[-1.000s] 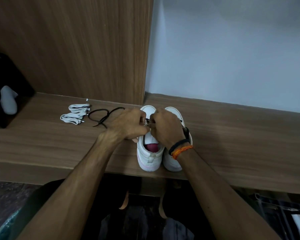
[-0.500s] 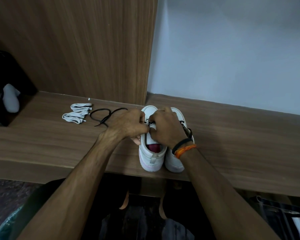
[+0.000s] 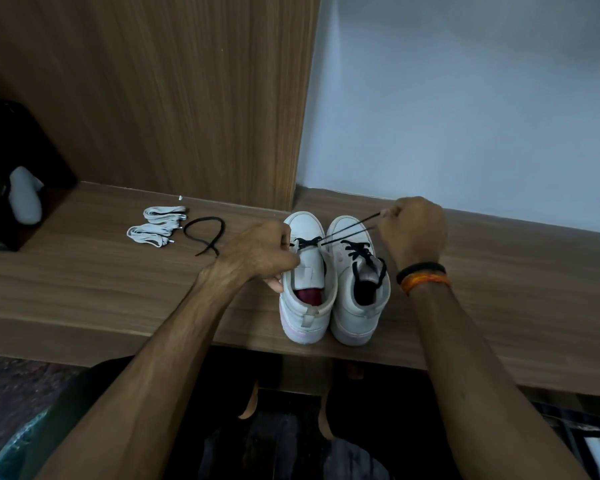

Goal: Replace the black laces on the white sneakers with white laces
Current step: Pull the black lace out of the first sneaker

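Lace (image 3: 347,231) stretches taut into right hand's (image 3: 413,230) grip.

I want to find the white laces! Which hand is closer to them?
Left. The left hand is beside the left sneaker, nearer the white laces. The right hand is farther away, past both shoes, pulling a black lace.

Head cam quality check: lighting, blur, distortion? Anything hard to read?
Head view: dim, cool light, no glare; the shelf bows from wide-angle distortion; the black lace pulled by the right hand reads sharp; the left hand hides part of the left sneaker; the white laces are small but legible; the dark box at far left is underexposed.
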